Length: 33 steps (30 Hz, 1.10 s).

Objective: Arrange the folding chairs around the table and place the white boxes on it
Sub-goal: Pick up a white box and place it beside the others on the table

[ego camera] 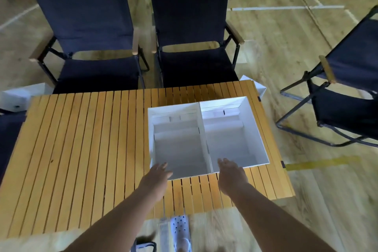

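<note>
Left white box [180, 149] and right white box [231, 143] sit touching on the counter [81, 139], right half, open tops up. Your left hand [158, 177] and right hand [232, 176]: fingers loose, holding nothing, at near rims. Judged light, thin-walled, crushable; take outer side walls low.

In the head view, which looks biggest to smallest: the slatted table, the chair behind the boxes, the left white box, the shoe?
1. slatted table
2. chair behind the boxes
3. left white box
4. shoe
The chair is farther off, so really bigger.
</note>
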Tool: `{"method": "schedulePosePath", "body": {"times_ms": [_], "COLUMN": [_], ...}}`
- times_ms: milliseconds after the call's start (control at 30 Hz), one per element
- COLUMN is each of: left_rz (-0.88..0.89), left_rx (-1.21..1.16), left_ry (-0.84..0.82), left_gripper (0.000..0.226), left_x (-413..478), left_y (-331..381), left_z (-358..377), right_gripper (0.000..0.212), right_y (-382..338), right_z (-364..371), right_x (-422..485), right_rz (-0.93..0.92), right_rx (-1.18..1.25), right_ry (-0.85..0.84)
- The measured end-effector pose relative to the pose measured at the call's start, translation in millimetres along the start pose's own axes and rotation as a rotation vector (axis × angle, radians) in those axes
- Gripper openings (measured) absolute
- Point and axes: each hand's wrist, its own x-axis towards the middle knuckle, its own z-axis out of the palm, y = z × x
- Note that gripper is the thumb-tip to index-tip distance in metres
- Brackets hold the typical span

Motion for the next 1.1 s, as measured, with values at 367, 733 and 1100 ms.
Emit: {"method": "schedulePosePath", "body": {"times_ms": [367,733,1100], "left_rz": [0.066,0.057,-0.017], "left_rx": [0.183,0.220,0.150], "left_ry": [0.074,0.097,0.052], "left_gripper": [0.021,0.015,0.022], "left_x": [17.6,13.0,10.8], "left_y": [-11.4,-16.5,-14.8], "left_z": [27.7,21.6,15.5], "right_gripper": [0.057,0.054,0.049], "right_y": [-7.5,-18.2,-16.3], "right_z": [32.3,30.1,30.5], "right_x": [-3.1,-4.1,2.3], "right_rz": [-0.070,-0.031,-0.078], "right_rx": [0.018,0.165,0.163], "right_ry": [0.000,-0.020,0.005]}}
